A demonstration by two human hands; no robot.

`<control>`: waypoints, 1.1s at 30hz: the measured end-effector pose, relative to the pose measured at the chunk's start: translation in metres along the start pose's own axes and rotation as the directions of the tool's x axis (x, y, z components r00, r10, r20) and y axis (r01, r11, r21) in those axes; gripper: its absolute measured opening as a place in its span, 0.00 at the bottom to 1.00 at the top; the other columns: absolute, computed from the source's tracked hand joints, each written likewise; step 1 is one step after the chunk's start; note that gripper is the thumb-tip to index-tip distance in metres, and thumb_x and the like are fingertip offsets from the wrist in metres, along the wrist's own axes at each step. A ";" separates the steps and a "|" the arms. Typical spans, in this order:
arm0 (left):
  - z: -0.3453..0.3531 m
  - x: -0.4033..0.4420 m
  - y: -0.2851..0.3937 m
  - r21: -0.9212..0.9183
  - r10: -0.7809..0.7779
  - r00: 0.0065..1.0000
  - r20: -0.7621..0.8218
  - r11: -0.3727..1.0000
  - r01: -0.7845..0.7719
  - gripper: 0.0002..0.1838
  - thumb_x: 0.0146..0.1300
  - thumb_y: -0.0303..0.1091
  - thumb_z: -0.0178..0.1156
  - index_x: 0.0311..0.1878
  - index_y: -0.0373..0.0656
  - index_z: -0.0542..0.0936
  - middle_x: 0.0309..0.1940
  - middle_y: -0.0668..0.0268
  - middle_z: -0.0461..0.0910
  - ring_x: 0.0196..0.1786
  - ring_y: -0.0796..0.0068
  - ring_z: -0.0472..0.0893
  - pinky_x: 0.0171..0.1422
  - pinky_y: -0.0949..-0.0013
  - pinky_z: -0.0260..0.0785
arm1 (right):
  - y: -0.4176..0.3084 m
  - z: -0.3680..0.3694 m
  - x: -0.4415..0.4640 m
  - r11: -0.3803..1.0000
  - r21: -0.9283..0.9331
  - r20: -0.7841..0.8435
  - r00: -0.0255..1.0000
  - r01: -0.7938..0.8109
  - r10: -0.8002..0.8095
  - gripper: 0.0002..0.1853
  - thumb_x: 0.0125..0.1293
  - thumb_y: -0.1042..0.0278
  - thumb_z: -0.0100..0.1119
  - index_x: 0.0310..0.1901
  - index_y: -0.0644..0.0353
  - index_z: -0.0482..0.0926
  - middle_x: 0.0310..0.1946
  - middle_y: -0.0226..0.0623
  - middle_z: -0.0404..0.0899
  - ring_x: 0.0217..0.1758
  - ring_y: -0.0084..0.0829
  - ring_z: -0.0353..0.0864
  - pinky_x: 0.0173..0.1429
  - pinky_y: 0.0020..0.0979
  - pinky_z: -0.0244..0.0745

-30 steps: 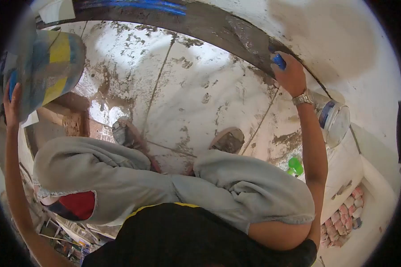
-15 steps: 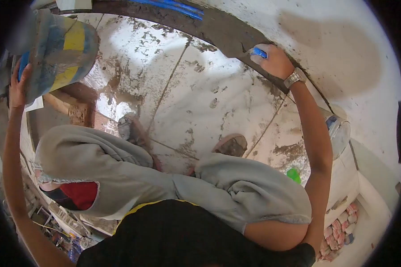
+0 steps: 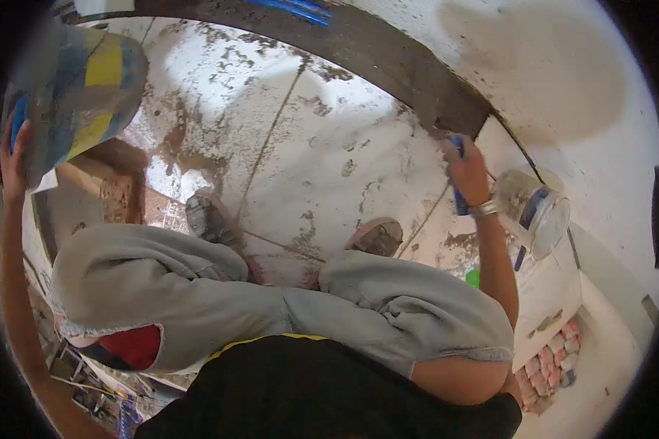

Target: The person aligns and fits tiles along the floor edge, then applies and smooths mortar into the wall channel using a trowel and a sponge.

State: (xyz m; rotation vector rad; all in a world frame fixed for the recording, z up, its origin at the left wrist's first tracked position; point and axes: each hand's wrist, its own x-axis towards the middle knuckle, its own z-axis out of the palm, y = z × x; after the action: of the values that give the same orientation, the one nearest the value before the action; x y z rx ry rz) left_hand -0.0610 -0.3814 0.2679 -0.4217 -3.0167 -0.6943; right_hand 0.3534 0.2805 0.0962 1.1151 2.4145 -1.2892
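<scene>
My left hand (image 3: 13, 164) is at the far left, its fingers closed around a blue piece at the side of a mortar-smeared bucket (image 3: 62, 110) with yellow stripes. The bucket lies tilted in view. In my right hand (image 3: 470, 172) is a tool with a blue handle (image 3: 461, 203), apparently a trowel; its blade is mostly hidden. This hand is by the right end of a dark strip of wet mortar (image 3: 388, 55), which runs along the foot of the white wall.
A clear plastic tub (image 3: 545, 216) stands right of my right hand. Blue strips (image 3: 293, 9) lie on the mortar at the top. A wood block (image 3: 113, 186) sits below the bucket. Mortar stains the white floor (image 3: 329, 161), and my feet rest there. Red-and-white pieces (image 3: 549, 366) are piled lower right.
My right hand has moved down and toward me with the blue-handled tool, off the middle of the mortar strip to its right end. The tub shows more fully. The bucket sits slightly further left in view.
</scene>
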 end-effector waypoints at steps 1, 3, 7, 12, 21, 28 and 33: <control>0.002 0.002 -0.005 -0.011 0.008 1.000 0.009 1.000 -0.008 0.41 0.66 0.58 0.57 0.72 0.37 0.65 0.65 0.54 0.70 0.66 0.65 0.71 0.72 0.64 0.59 | 0.002 0.011 -0.004 1.000 -0.004 -0.011 1.000 -0.012 0.012 0.17 0.67 0.55 0.59 0.44 0.63 0.78 0.22 0.33 0.76 0.19 0.23 0.74 0.22 0.29 0.69; -0.002 0.009 -0.020 0.032 0.158 0.987 0.018 0.987 -0.158 0.39 0.68 0.55 0.57 0.72 0.36 0.64 0.67 0.54 0.68 0.67 0.65 0.69 0.73 0.64 0.58 | 0.006 0.036 -0.005 1.000 0.006 -0.080 0.997 0.018 -0.018 0.19 0.67 0.53 0.59 0.46 0.63 0.77 0.22 0.33 0.76 0.20 0.23 0.76 0.23 0.30 0.72; -0.005 0.014 -0.022 -0.017 0.159 0.985 0.072 0.987 -0.158 0.39 0.68 0.55 0.57 0.72 0.35 0.64 0.68 0.55 0.67 0.68 0.65 0.68 0.73 0.63 0.57 | -0.008 0.063 0.024 0.945 -0.167 -0.088 0.951 0.280 -0.297 0.20 0.67 0.52 0.58 0.45 0.64 0.77 0.22 0.36 0.77 0.20 0.26 0.78 0.24 0.33 0.75; -0.008 0.014 -0.037 -0.127 0.061 0.994 0.086 0.991 -0.049 0.37 0.67 0.53 0.59 0.72 0.39 0.64 0.70 0.54 0.65 0.70 0.62 0.67 0.76 0.57 0.54 | -0.063 0.081 0.041 0.964 -0.117 0.052 0.971 0.237 -0.232 0.21 0.65 0.52 0.57 0.44 0.65 0.78 0.34 0.54 0.81 0.38 0.51 0.80 0.45 0.45 0.74; 0.000 -0.002 0.006 -0.013 -0.019 1.000 0.000 1.000 0.019 0.46 0.62 0.62 0.61 0.72 0.36 0.63 0.63 0.52 0.71 0.65 0.65 0.72 0.69 0.66 0.62 | -0.082 0.067 0.035 1.000 0.015 0.159 0.987 0.026 -0.028 0.23 0.64 0.48 0.57 0.42 0.66 0.78 0.31 0.56 0.81 0.40 0.57 0.81 0.49 0.48 0.75; 0.002 0.001 0.000 0.088 -0.061 0.997 -0.049 0.994 0.065 0.47 0.58 0.68 0.59 0.73 0.43 0.65 0.65 0.50 0.71 0.65 0.60 0.73 0.70 0.65 0.62 | -0.113 0.063 0.063 0.880 -0.126 0.202 0.880 0.458 -0.429 0.22 0.64 0.50 0.58 0.46 0.63 0.78 0.28 0.53 0.80 0.38 0.53 0.82 0.46 0.46 0.76; 0.003 -0.001 0.004 0.128 0.012 0.997 -0.080 0.992 -0.002 0.49 0.56 0.71 0.59 0.73 0.46 0.65 0.65 0.51 0.70 0.66 0.60 0.73 0.71 0.63 0.61 | -0.093 0.012 0.065 0.574 -0.668 0.045 0.795 0.475 -0.605 0.22 0.62 0.60 0.58 0.57 0.54 0.75 0.45 0.49 0.79 0.46 0.51 0.81 0.47 0.48 0.78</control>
State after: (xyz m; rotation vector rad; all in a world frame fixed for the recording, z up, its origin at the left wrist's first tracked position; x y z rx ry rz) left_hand -0.0586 -0.3769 0.2672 -0.3893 -2.9598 -0.5006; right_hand 0.2419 0.2739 0.1169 0.2866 3.1108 -0.2976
